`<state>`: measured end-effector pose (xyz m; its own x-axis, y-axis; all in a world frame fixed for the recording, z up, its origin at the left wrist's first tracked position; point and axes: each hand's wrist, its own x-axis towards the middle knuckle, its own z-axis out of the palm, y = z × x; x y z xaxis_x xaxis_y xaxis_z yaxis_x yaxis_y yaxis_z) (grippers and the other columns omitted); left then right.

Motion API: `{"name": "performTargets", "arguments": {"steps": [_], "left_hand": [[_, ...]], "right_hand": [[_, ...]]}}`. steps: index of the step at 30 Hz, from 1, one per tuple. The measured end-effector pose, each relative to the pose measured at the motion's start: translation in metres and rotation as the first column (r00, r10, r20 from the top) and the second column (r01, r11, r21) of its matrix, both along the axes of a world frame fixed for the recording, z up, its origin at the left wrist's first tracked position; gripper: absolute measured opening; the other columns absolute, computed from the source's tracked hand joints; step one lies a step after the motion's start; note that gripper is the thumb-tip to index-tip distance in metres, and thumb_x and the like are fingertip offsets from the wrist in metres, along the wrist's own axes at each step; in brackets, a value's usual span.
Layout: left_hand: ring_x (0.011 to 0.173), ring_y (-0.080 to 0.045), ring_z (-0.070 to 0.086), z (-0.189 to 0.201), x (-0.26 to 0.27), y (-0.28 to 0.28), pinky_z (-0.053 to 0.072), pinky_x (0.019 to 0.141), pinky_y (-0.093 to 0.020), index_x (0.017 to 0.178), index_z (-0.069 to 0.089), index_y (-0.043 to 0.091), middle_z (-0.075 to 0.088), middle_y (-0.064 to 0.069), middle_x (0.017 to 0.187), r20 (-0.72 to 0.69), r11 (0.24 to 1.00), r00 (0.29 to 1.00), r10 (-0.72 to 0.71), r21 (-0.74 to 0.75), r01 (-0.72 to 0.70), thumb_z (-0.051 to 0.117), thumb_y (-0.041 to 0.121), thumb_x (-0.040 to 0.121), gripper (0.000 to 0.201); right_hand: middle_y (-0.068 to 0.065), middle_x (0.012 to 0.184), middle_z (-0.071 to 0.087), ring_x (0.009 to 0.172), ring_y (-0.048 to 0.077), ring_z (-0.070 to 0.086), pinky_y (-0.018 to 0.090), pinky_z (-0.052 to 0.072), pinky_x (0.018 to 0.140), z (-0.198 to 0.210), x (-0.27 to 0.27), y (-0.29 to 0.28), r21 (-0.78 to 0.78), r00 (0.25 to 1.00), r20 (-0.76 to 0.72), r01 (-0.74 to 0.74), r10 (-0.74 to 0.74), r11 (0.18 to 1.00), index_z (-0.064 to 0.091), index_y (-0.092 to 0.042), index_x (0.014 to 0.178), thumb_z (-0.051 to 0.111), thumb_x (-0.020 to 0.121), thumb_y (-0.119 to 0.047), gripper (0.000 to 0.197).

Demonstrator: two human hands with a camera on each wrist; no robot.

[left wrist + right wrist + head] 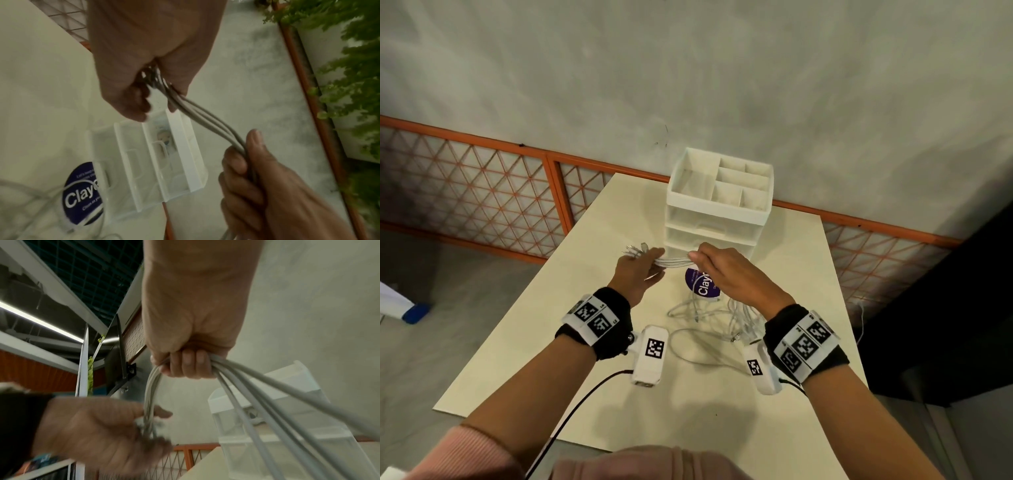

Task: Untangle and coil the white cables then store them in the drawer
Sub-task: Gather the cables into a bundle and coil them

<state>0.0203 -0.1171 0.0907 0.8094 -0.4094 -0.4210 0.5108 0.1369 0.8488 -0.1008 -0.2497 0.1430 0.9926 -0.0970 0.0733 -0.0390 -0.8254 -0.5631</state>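
Several white cables (675,262) stretch as a bundle between my two hands, above the table and in front of the white drawer unit (719,209). My left hand (650,263) grips the bundle near its plug ends, which stick out to the left. My right hand (702,260) has its fingers (189,365) curled round the same cables (257,395). From the right hand the rest of the cables (722,315) hang down in loose loops onto the table. The left wrist view shows the bundle (205,121) running from the left hand (144,91) to the right hand (246,162).
The drawer unit (185,138) has clear stacked drawers, all pushed in, and an open divided tray on top. A round purple sticker (703,286) lies on the cream table (551,342) just before it. An orange-framed lattice fence (482,178) and a grey wall stand behind.
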Motion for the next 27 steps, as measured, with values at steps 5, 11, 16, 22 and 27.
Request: {"name": "performTargets", "arguments": {"steps": [5,11,16,22,27], "left_hand": [[0.125,-0.020,0.044,0.005,-0.004,0.000,0.037,0.106,-0.036,0.128,0.050,0.017,0.045,-0.004,0.135,0.453,0.898,0.868,-0.204,0.440,-0.018,0.063,0.037,0.086,0.048],[0.061,-0.018,0.060,0.028,-0.036,-0.003,0.047,0.070,-0.019,0.061,0.058,0.007,0.058,-0.005,0.060,0.474,0.825,0.676,-0.564,0.298,0.480,0.012,0.057,0.095,0.076],[0.046,-0.010,0.016,0.020,-0.044,0.002,0.021,0.043,-0.020,0.062,0.033,0.021,0.020,0.009,0.053,0.381,0.797,0.713,-0.589,0.129,0.590,0.026,0.057,0.093,0.048],[0.043,-0.006,0.015,0.049,-0.016,-0.006,0.018,0.038,-0.017,0.063,0.030,0.023,0.021,0.009,0.053,0.453,0.895,0.804,-0.385,-0.029,0.445,0.033,0.045,0.098,0.042],[0.053,-0.011,0.017,0.039,-0.009,-0.006,0.027,0.051,-0.021,0.069,0.028,0.020,0.016,0.003,0.063,0.520,0.911,0.774,-0.360,0.016,0.413,0.029,0.051,0.095,0.040]], "right_hand": [[0.005,0.069,0.047,0.065,0.018,0.044,0.035,0.038,0.067,0.014,0.006,-0.011,0.043,0.997,-0.075,-0.008,0.011,0.999,0.044,-0.015,0.072,0.031,0.100,-0.045,0.043],[-0.003,0.061,0.045,0.058,0.012,0.042,0.030,0.033,0.061,0.017,0.008,-0.011,0.097,0.997,-0.080,0.023,-0.015,0.995,0.043,-0.014,0.065,0.036,0.100,-0.038,0.043],[-0.004,0.054,0.036,0.045,0.004,0.032,0.014,0.029,0.049,0.016,0.006,-0.022,0.256,0.991,-0.033,0.131,-0.127,0.958,0.040,-0.014,0.061,0.041,0.098,-0.040,0.046],[0.002,0.057,0.046,0.055,0.013,0.049,0.030,0.047,0.072,-0.013,-0.001,-0.020,0.507,0.976,-0.130,0.216,-0.174,0.834,0.046,-0.016,0.061,0.017,0.094,-0.061,0.063],[-0.008,0.050,0.027,0.046,0.011,0.027,0.030,0.038,0.058,-0.028,0.004,-0.010,0.673,0.967,-0.148,0.251,-0.205,0.696,0.033,-0.018,0.060,0.020,0.097,-0.055,0.054]]}}
